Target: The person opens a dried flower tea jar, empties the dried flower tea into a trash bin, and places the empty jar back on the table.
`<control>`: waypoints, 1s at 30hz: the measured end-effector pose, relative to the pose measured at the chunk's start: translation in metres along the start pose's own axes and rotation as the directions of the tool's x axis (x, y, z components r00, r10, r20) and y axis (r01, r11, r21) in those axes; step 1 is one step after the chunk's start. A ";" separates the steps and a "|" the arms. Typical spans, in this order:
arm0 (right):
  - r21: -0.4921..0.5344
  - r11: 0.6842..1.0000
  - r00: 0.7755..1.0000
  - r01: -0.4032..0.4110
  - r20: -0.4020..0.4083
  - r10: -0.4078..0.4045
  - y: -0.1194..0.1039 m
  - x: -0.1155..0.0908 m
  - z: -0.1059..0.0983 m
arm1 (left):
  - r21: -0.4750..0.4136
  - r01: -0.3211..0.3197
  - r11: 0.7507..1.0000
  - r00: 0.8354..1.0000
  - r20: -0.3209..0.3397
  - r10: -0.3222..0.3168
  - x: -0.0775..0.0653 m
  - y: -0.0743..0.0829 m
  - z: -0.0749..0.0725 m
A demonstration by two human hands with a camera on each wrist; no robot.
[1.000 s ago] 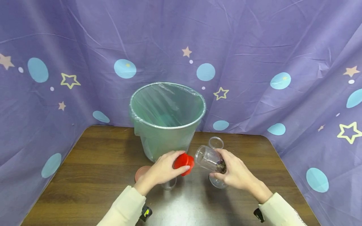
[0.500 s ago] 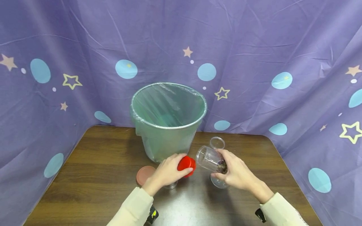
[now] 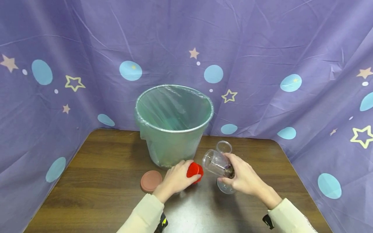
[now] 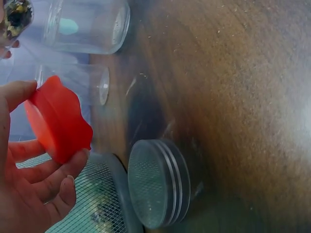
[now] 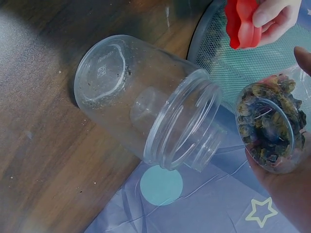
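Note:
My left hand pinches a red scalloped lid between thumb and fingers, just above the table. In the left wrist view the lid shows its wavy edge. My right hand grips a clear jar tipped on its side, mouth toward the red lid, with a gap between them. Dried flowers or tea lie at the jar's base. Below that hand a larger clear jar stands uncovered on the table. Under my left hand a low clear jar sits on the tabletop.
A mesh bin with a green liner stands behind my hands. To the left lies a pinkish-brown round lid. Another clear jar stands behind the right hand. The wooden table meets a purple curtain at the back.
My left hand has shifted slightly to the right with the red lid, so more of the pinkish-brown lid shows. The right hand holds the tipped jar in nearly the same place.

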State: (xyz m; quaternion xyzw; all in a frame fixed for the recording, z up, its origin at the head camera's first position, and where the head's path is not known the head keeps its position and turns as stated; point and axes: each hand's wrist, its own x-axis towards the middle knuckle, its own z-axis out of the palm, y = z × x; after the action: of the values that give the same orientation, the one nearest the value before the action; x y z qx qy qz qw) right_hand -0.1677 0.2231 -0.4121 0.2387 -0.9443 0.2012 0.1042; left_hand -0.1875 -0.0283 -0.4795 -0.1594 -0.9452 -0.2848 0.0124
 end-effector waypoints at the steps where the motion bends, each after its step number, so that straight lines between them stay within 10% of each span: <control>1: 0.000 1.000 1.000 -0.001 0.001 0.001 0.000 0.000 0.000 | 0.004 0.005 1.000 1.000 0.001 -0.005 0.001 0.001 0.001; 30: 0.007 1.000 1.000 -0.016 0.001 0.016 0.001 -0.001 0.001 | 0.138 0.005 0.990 1.000 -0.015 -0.003 0.007 0.000 0.033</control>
State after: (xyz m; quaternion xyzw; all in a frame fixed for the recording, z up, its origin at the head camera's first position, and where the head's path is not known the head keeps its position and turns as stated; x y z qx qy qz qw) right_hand -0.1672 0.2237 -0.4131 0.2315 -0.9455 0.2053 0.1015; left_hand -0.1917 -0.0078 -0.5063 -0.1543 -0.9628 -0.2200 0.0298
